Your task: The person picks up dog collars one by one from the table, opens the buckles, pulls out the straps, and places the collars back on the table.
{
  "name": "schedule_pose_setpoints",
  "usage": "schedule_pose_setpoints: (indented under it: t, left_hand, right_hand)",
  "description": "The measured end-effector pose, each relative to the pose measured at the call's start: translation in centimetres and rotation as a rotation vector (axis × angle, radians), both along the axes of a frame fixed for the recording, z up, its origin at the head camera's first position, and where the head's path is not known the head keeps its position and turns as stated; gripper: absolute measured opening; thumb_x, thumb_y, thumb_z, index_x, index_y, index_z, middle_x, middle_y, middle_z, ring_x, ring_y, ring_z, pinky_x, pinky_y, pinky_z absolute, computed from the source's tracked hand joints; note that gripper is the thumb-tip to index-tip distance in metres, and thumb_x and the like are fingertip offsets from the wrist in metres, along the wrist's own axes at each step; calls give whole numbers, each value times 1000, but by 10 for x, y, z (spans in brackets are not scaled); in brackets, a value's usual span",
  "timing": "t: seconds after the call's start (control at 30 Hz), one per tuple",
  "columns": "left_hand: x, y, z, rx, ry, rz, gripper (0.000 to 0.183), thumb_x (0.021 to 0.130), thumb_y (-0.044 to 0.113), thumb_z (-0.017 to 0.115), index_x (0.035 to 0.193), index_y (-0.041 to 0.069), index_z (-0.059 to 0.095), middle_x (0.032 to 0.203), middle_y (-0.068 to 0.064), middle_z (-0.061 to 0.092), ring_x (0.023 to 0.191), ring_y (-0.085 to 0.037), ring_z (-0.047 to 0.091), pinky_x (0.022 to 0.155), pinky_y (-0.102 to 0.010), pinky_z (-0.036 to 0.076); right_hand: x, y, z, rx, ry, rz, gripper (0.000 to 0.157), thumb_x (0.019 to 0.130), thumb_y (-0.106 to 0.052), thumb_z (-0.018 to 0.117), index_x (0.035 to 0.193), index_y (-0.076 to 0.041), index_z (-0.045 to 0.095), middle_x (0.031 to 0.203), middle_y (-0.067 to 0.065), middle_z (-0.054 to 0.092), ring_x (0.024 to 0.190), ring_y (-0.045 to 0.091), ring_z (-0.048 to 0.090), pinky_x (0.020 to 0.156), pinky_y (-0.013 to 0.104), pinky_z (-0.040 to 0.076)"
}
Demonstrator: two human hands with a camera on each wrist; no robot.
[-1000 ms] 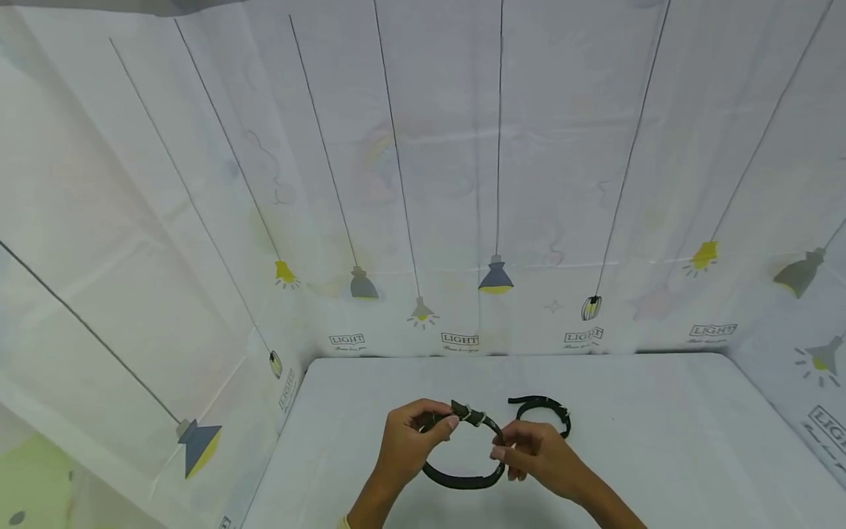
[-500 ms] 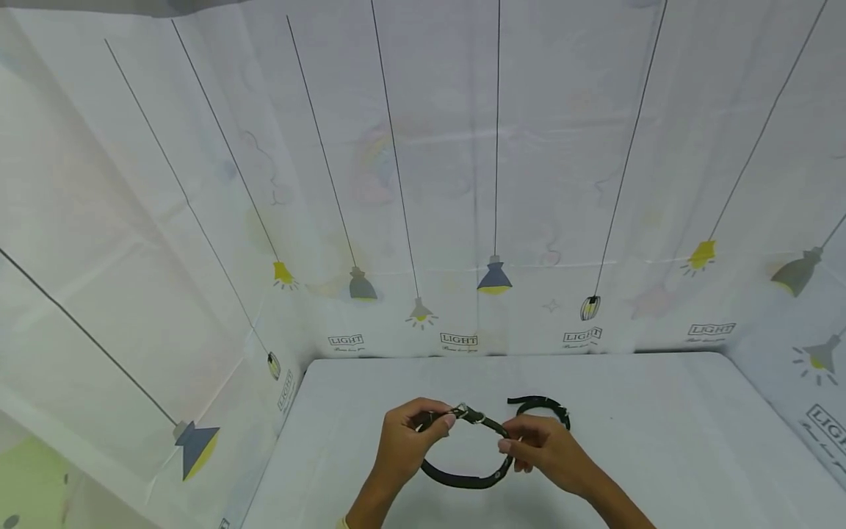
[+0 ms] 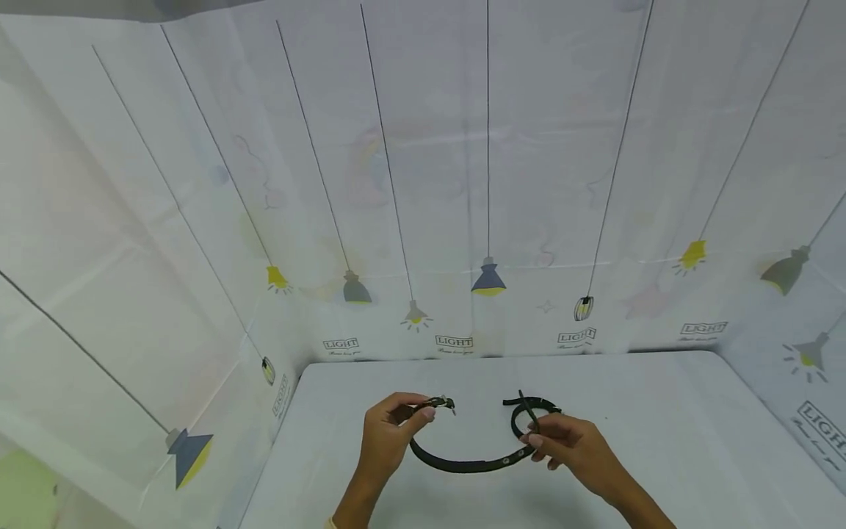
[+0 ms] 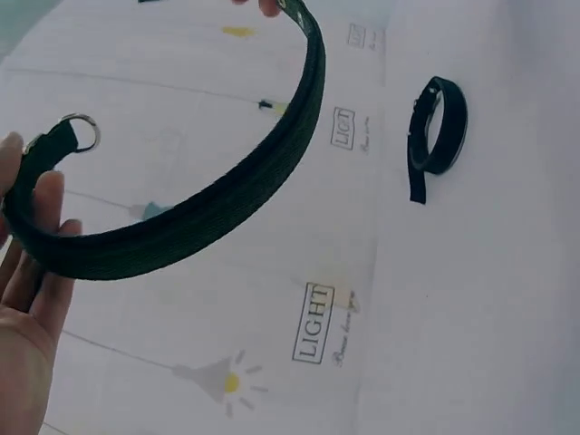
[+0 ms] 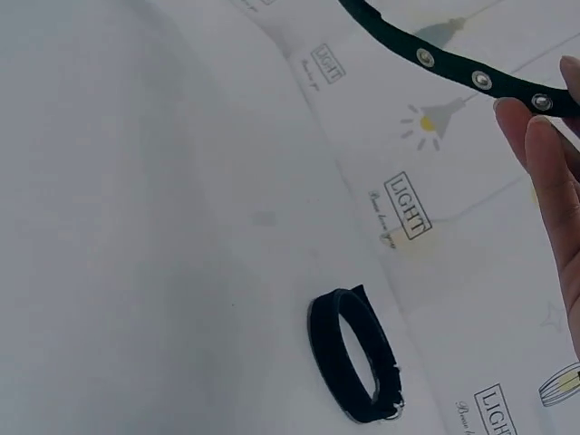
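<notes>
A dark strap [image 3: 472,466] hangs between two bare hands above a white table [image 3: 661,426], undone along its whole length. Judging by the wide gap between its ends, the unfastening looks complete, with nothing threaded through the buckle [image 3: 441,402]; whether anything is left to do to it cannot be told.

The strap's long axis runs left to right across the person's front, its middle bowed down toward the wearer. The buckle end points right, toward the opposite hand, with a metal ring [image 4: 88,133] beside it; the free tip [image 3: 526,408] stands up past the right fingers, pointing away from the person and slightly left.

The left hand [image 3: 390,426], fingers bent, pinches the strap just behind the buckle. The right hand [image 3: 568,441] grips the other end between thumb and fingertips, near a row of metal eyelets [image 5: 481,80].

Beyond the right hand, a second strap [image 5: 330,358] lies looped on the table, touched by neither hand. Behind, a pale wall sheet [image 3: 429,184] carries printed hanging lamps [image 3: 489,279].
</notes>
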State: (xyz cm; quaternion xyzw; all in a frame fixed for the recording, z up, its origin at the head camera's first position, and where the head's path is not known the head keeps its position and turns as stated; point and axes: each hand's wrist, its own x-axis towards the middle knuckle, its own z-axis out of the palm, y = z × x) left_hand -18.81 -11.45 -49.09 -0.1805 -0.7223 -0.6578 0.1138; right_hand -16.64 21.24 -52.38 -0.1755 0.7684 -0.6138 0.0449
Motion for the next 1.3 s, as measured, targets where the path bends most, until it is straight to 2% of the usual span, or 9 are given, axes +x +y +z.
schedule_pose_setpoints:
  t: [0.13, 0.2, 0.37, 0.57, 0.73, 0.87, 1.0, 1.13, 1.3]
  left_hand:
    - [-5, -12, -2, -52, -61, -27, 35, 83, 23, 83, 110, 5, 69, 105, -9, 74, 90, -16, 74, 78, -27, 60]
    - [-7, -16, -3, -89, -80, -29, 40, 82, 24, 83, 114, 5, 67, 106, -9, 74, 92, -16, 74, 80, -26, 59]
    - [-10, -25, -10, -228, -115, -46, 46, 83, 31, 82, 121, 12, 65, 104, -7, 74, 91, -11, 73, 79, -24, 59]
    - [-13, -34, -17, -424, -103, -95, 45, 87, 30, 79, 126, 15, 63, 99, -1, 74, 85, -7, 72, 76, -21, 57]
    - [-18, -40, -26, -545, -103, -88, 46, 88, 27, 78, 129, 15, 62, 95, 6, 73, 83, -4, 70, 72, -21, 57]
    - [-21, -45, -34, -633, -138, -83, 47, 87, 28, 79, 129, 16, 61, 89, 12, 70, 79, -2, 66, 69, -22, 53]
    - [-22, -48, -45, -647, -156, -85, 45, 88, 32, 78, 126, 17, 61, 87, 13, 68, 75, -3, 63, 65, -23, 51]
    - [-22, -50, -56, -616, -150, -98, 50, 90, 32, 76, 133, 19, 56, 87, 13, 68, 75, -4, 62, 66, -23, 51]
    - [-21, -54, -68, -567, -142, -124, 30, 93, 25, 73, 119, 17, 62, 90, 10, 67, 77, -4, 63, 69, -23, 54]
  right_hand:
    - [0, 8, -1, 15, 5, -76, 23, 97, -20, 67, 113, -3, 67, 107, 13, 74, 86, 20, 74, 65, 36, 59]
    - [-1, 12, -2, 38, 27, -120, 20, 97, -21, 68, 111, -7, 69, 105, 10, 74, 85, 20, 73, 65, 35, 59]
    - [0, 21, -6, 96, 37, -212, 19, 95, -23, 70, 106, -7, 68, 93, 8, 69, 71, 20, 69, 63, 32, 58]
    - [0, 36, -8, 142, -23, -223, 23, 96, -15, 68, 110, 2, 60, 87, 9, 67, 68, 19, 68, 61, 32, 57]
    - [-3, 46, -13, 147, -98, -238, 25, 96, -13, 67, 112, 3, 59, 86, 9, 66, 70, 20, 68, 61, 33, 57]
    - [-3, 53, -18, 176, -111, -234, 26, 97, -17, 66, 112, 4, 61, 84, 9, 65, 66, 21, 67, 60, 33, 57]
    - [-2, 59, -24, 219, -154, -286, 29, 99, -22, 64, 112, 4, 64, 82, 8, 65, 64, 19, 65, 60, 31, 57]
    - [1, 64, -28, 238, -216, -350, 29, 98, -21, 65, 113, 4, 62, 83, 8, 67, 66, 20, 65, 61, 30, 57]
    - [3, 73, -32, 209, -215, -347, 34, 100, -25, 63, 116, 5, 60, 89, 13, 70, 68, 21, 68, 62, 31, 58]
